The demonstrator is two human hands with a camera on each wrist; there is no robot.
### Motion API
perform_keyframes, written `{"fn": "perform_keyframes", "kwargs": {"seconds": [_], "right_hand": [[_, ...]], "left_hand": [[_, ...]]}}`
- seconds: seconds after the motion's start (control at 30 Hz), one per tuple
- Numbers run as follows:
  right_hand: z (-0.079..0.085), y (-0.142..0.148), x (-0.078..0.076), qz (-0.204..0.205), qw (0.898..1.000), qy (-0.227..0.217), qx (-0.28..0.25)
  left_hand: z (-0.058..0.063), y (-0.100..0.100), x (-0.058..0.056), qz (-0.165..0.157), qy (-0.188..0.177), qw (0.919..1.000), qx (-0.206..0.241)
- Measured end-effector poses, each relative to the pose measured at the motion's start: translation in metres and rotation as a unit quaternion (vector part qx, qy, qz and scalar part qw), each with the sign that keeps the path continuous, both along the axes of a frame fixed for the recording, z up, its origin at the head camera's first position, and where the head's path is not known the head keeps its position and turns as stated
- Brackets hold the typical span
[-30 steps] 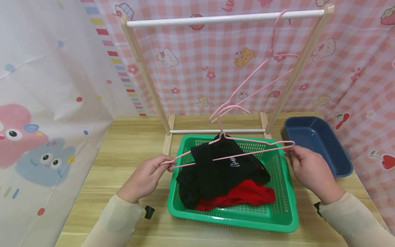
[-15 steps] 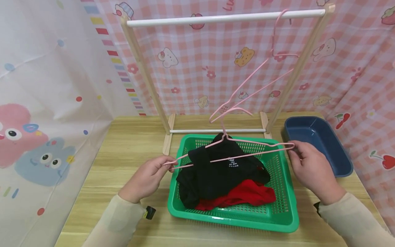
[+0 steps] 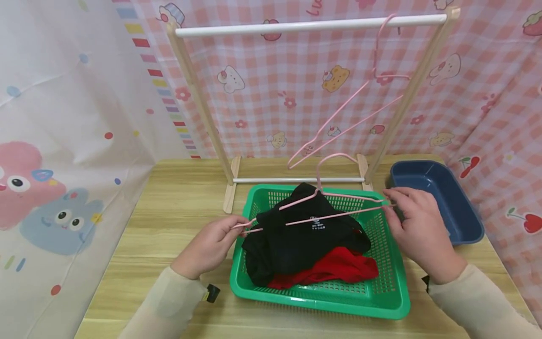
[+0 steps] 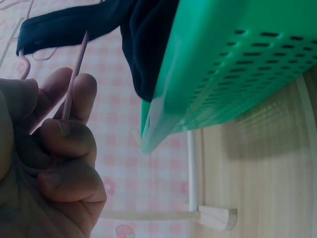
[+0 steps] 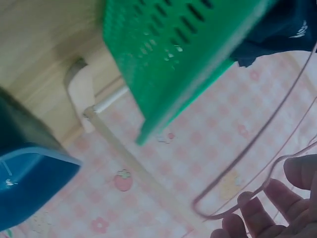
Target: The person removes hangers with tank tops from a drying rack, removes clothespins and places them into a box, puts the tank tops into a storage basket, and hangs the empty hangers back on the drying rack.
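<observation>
A pink wire hanger [image 3: 334, 215] spans the green basket [image 3: 338, 307], its hook pointing up and right. My left hand [image 3: 207, 247] pinches the hanger's left end. A band of the black garment [image 3: 296, 249], which bears a small white print, loops around the hanger's left arm; the rest lies in the basket. At the hanger's right end my right hand [image 3: 419, 226] holds the wire between thumb and fingers; the right wrist view shows the bent wire end [image 5: 203, 210] beside the fingertips [image 5: 246, 198]. A red garment [image 3: 338, 268] lies partly under the black one.
Behind the basket stands a wooden rack with a white top rail [image 3: 309, 27]. Another pink hanger [image 3: 345, 103] hangs on it at the right, bearing nothing. A dark blue bin [image 3: 461, 212] sits right of the basket, close to my right hand.
The hanger has shifted right and slightly down, its left arm further into the black band. My left hand has moved right, and my right hand has moved slightly left around the hanger's right end.
</observation>
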State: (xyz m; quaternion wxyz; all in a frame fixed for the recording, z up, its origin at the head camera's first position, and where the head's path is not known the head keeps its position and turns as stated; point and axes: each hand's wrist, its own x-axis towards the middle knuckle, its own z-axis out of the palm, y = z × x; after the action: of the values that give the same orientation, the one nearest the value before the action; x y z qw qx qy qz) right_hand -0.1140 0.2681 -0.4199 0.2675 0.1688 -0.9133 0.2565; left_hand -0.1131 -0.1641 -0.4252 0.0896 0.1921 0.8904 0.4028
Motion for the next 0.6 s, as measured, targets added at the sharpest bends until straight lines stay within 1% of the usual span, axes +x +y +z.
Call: {"fn": "perform_keyframes", "kwargs": {"seconds": [0.13,0.3,0.47,0.6], "right_hand": [[0.006,-0.01,0.001,0.021,0.999,0.021,0.017],[0.014,-0.024,0.003,0.038,0.998,0.029,0.037],[0.019,-0.035,0.005,0.047,0.997,0.023,0.05],[0.02,-0.041,0.005,0.049,0.997,0.01,0.058]], "left_hand": [[-0.002,0.004,0.0,-0.004,0.002,1.0,-0.002],[-0.002,0.01,0.0,-0.01,0.002,0.9999,-0.003],[-0.002,0.014,0.0,-0.016,0.008,0.9998,-0.003],[-0.003,0.016,0.0,-0.017,0.01,0.9998,-0.006]]}}
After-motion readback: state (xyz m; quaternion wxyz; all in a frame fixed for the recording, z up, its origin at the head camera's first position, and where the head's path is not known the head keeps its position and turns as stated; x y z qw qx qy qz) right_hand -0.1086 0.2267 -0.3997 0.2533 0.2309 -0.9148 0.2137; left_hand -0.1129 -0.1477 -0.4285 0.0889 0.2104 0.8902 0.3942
